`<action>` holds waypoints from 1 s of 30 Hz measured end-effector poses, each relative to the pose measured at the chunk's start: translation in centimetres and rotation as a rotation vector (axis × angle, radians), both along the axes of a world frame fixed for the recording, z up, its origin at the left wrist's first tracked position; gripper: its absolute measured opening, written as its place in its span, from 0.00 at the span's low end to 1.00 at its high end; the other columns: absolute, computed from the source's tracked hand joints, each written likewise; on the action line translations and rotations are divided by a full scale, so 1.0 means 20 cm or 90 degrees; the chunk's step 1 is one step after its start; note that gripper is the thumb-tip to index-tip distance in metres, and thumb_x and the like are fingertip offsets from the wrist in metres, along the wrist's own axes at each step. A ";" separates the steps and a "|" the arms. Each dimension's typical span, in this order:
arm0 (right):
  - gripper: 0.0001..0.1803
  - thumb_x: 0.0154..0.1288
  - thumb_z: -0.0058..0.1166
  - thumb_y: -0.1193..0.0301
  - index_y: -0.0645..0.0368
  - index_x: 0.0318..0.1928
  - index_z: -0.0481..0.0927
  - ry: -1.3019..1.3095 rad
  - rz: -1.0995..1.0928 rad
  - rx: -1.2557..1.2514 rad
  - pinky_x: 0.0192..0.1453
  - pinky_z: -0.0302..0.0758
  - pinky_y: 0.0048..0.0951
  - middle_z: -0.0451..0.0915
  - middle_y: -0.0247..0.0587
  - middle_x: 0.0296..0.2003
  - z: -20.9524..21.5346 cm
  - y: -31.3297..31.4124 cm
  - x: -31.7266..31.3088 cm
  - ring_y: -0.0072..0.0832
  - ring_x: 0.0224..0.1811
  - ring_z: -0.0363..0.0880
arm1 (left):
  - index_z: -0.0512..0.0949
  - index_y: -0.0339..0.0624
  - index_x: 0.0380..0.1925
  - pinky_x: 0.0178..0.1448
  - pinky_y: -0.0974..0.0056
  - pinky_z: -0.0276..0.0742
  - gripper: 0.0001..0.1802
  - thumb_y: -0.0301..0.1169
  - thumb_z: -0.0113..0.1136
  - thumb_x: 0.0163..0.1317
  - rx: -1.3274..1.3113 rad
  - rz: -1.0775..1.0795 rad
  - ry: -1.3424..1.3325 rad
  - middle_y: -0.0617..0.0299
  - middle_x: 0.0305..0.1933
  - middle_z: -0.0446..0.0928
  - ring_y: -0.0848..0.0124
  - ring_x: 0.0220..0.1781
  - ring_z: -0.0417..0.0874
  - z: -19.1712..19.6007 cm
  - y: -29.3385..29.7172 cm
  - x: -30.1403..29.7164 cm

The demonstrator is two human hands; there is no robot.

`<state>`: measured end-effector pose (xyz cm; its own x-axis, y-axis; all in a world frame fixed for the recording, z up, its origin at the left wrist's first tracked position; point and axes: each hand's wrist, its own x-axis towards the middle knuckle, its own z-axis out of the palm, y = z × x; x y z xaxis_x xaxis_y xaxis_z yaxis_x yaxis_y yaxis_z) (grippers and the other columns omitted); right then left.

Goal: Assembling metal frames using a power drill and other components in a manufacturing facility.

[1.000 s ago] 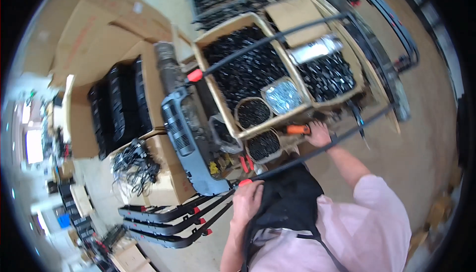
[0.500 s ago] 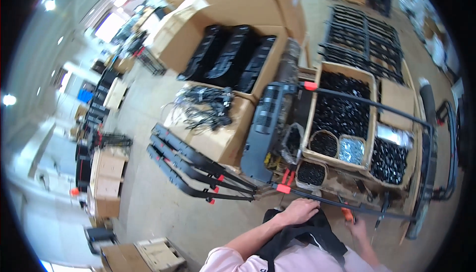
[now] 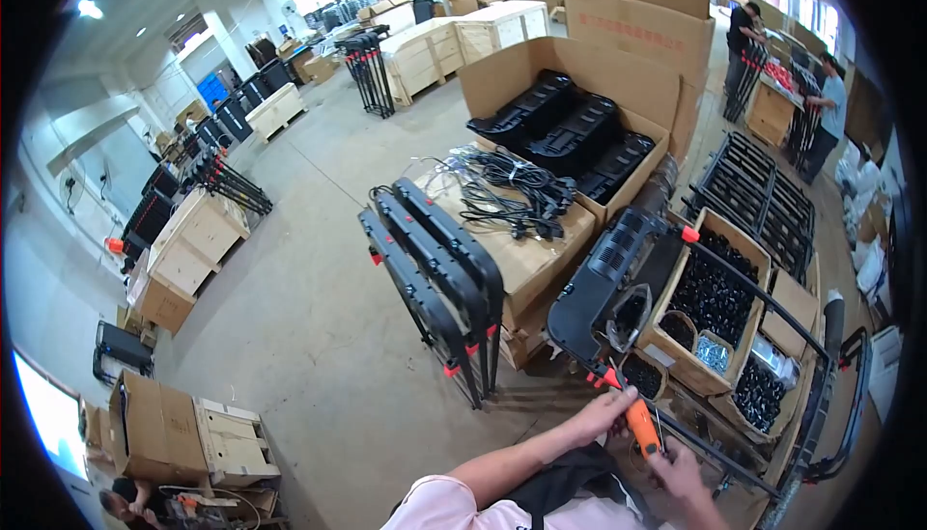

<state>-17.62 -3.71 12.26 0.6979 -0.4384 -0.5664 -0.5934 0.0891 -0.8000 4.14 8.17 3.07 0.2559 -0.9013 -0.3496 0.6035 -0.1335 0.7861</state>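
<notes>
An orange electric screwdriver (image 3: 641,426) slants between my hands. My right hand (image 3: 679,470) is closed around its lower end. My left hand (image 3: 601,414) is at its upper end, fingers bent together beside a red end piece (image 3: 610,376); what they pinch is too small to make out. That red piece sits on a black tube frame (image 3: 758,289), which lies across the bench with another red piece at its far corner. Just beyond my left hand is a small box of dark parts (image 3: 641,376). A dark grey plastic housing (image 3: 603,284) lies behind it.
Cardboard boxes of small black parts (image 3: 715,274) fill the bench. Several folded black frames (image 3: 435,279) stand on the floor to the left. Bundled cables (image 3: 517,192) lie on a carton beside a large box of black covers (image 3: 579,134). Two people (image 3: 828,110) stand far right.
The view has turned, shifting the bench rightward in the picture. My right hand has brought the orange screwdriver up to my left hand, which has moved to the frame's red end.
</notes>
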 end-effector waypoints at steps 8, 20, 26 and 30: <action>0.46 0.60 0.76 0.68 0.59 0.75 0.63 -0.351 0.224 -0.287 0.70 0.76 0.38 0.78 0.47 0.65 0.21 0.25 0.67 0.34 0.67 0.79 | 0.82 0.51 0.46 0.32 0.70 0.71 0.36 0.70 0.41 0.77 -0.114 0.121 0.403 0.68 0.27 0.80 0.77 0.30 0.83 0.18 0.28 0.07; 0.30 0.59 0.72 0.68 0.57 0.59 0.73 -0.326 0.232 -0.560 0.54 0.85 0.43 0.89 0.51 0.47 -0.02 0.25 1.01 0.51 0.51 0.90 | 0.79 0.37 0.45 0.46 0.45 0.83 0.21 0.48 0.60 0.74 0.128 0.151 -0.866 0.45 0.37 0.85 0.45 0.42 0.88 0.70 0.64 0.23; 0.24 0.64 0.62 0.72 0.55 0.59 0.71 -0.438 0.077 -0.224 0.49 0.82 0.51 0.88 0.55 0.42 -0.50 0.05 1.17 0.60 0.48 0.87 | 0.77 0.37 0.38 0.41 0.47 0.83 0.25 0.52 0.61 0.74 0.242 0.244 -0.998 0.46 0.33 0.84 0.47 0.37 0.88 0.58 0.41 0.18; 0.26 0.63 0.63 0.70 0.54 0.61 0.71 -0.418 0.106 -0.229 0.48 0.81 0.53 0.87 0.58 0.41 -0.48 -0.01 1.20 0.62 0.47 0.86 | 0.78 0.37 0.37 0.39 0.47 0.83 0.24 0.51 0.60 0.74 0.298 0.267 -1.070 0.47 0.30 0.84 0.49 0.34 0.89 0.58 0.32 0.18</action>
<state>6.45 -3.92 2.65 0.9151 -0.3765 0.1443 0.0305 -0.2921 -0.9559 7.72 14.56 14.69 0.7323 -0.6015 0.3193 -0.6728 -0.5662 0.4763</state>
